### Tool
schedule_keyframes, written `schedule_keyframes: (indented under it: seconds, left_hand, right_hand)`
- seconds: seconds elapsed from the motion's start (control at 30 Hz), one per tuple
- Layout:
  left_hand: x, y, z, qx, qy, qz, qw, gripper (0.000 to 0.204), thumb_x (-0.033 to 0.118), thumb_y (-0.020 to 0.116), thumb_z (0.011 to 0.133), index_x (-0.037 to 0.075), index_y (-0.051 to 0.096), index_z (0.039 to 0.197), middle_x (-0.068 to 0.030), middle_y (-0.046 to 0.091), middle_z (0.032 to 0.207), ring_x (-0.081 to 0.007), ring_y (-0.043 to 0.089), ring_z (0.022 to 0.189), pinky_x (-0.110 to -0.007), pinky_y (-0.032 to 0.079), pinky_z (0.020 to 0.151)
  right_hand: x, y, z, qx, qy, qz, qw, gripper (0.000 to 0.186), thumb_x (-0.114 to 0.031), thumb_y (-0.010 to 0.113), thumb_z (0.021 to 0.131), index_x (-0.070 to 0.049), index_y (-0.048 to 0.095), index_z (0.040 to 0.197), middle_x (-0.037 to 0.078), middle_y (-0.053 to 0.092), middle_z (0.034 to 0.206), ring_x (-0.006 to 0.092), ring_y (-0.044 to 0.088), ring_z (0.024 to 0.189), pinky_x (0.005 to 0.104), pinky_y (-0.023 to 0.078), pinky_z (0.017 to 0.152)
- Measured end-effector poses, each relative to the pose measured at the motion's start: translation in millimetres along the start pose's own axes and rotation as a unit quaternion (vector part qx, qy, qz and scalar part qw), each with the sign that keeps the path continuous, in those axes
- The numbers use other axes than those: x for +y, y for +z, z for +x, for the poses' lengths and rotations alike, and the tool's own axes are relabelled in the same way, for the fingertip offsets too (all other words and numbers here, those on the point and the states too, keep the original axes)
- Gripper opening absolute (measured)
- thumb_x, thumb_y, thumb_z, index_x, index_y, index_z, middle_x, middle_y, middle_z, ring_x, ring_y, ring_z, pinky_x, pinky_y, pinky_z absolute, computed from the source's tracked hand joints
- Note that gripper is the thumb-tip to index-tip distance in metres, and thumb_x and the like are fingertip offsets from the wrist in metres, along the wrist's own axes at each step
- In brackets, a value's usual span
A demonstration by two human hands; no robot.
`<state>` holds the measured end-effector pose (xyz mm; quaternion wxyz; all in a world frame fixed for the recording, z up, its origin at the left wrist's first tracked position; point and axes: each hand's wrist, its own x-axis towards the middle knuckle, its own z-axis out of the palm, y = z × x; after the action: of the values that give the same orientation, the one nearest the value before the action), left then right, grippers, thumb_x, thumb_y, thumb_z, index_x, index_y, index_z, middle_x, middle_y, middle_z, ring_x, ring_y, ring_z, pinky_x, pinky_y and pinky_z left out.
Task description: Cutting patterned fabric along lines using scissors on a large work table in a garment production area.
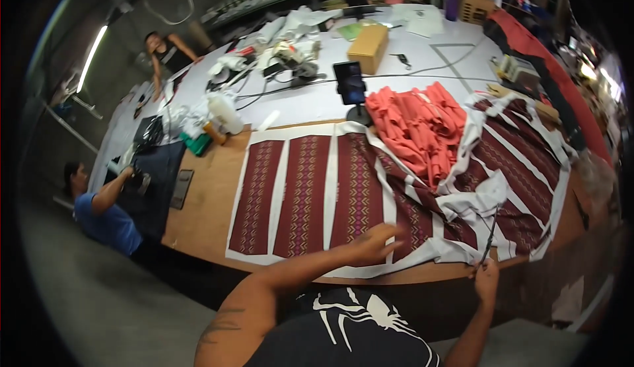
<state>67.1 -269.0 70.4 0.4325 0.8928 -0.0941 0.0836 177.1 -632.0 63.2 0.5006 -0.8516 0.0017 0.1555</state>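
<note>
I press my flat, spread left hand [373, 243] on the patterned fabric [360, 192], keeping it taut just ahead of the scissors [491, 235] gripped in my right hand [487, 276].

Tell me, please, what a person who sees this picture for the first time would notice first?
Probably the dark red patterned fabric with white stripes, spread flat on the wooden table and crumpled toward the right. On it lies a heap of folded orange cloth, right of centre. At the near edge the left hand presses on the fabric, while the right hand holds scissors pointed into it.
</note>
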Motion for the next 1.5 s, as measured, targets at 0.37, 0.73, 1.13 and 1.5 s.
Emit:
schedule_keyframes:
  seconds: [0.37, 0.73, 1.13, 1.5]
  left_hand:
    - [-29.3, -108.3, -325.8, 0.403, -0.426, 0.209, 0.782, 0.017, 0.012, 0.063, 0.091, -0.001, 0.064, 0.102, -0.0191, 0.066, 0.098, -0.0362, 0.065, 0.094, -0.043, 0.051, 0.081]
    - [-49.0, -120.6, -326.1, 0.319, -0.398, 0.213, 0.833, 0.018, 0.015, 0.062, 0.094, 0.001, 0.065, 0.103, -0.016, 0.068, 0.092, -0.0296, 0.067, 0.084, -0.038, 0.053, 0.075]
    - [-61.2, -104.2, -348.5, 0.155, -0.46, -0.33, 0.81, 0.035, 0.035, 0.058, 0.1, 0.002, 0.067, 0.101, -0.0037, 0.066, 0.081, -0.0101, 0.059, 0.075, -0.025, 0.047, 0.069]
    - [-70.3, -98.8, -282.8, 0.438, -0.37, -0.574, 0.585, 0.025, 0.018, 0.059, 0.099, 0.002, 0.053, 0.118, -0.0049, 0.066, 0.098, -0.011, 0.062, 0.085, -0.025, 0.05, 0.073]
  right_hand:
    - [57.8, -59.2, 230.1, 0.08, -0.085, -0.411, 0.904, 0.026, -0.015, 0.07, 0.078, 0.006, 0.063, 0.091, 0.029, 0.065, 0.095, 0.0489, 0.063, 0.092, 0.0491, 0.049, 0.079]
    - [-95.2, 159.4, 5.3, -0.1, -0.307, -0.18, 0.929, 0.015, -0.014, 0.069, 0.087, -0.002, 0.064, 0.094, 0.013, 0.064, 0.082, 0.0285, 0.062, 0.077, 0.0396, 0.048, 0.073]
    - [-117.6, 424.9, -140.5, -0.308, -0.581, -0.267, 0.704, 0.014, -0.012, 0.067, 0.08, -0.005, 0.061, 0.09, 0.011, 0.057, 0.084, 0.028, 0.057, 0.084, 0.0395, 0.043, 0.074]
    - [-204.7, 389.2, -152.0, -0.478, -0.441, -0.196, 0.734, 0.013, -0.011, 0.066, 0.088, 0.0, 0.064, 0.095, 0.018, 0.063, 0.09, 0.0362, 0.062, 0.086, 0.043, 0.05, 0.076]
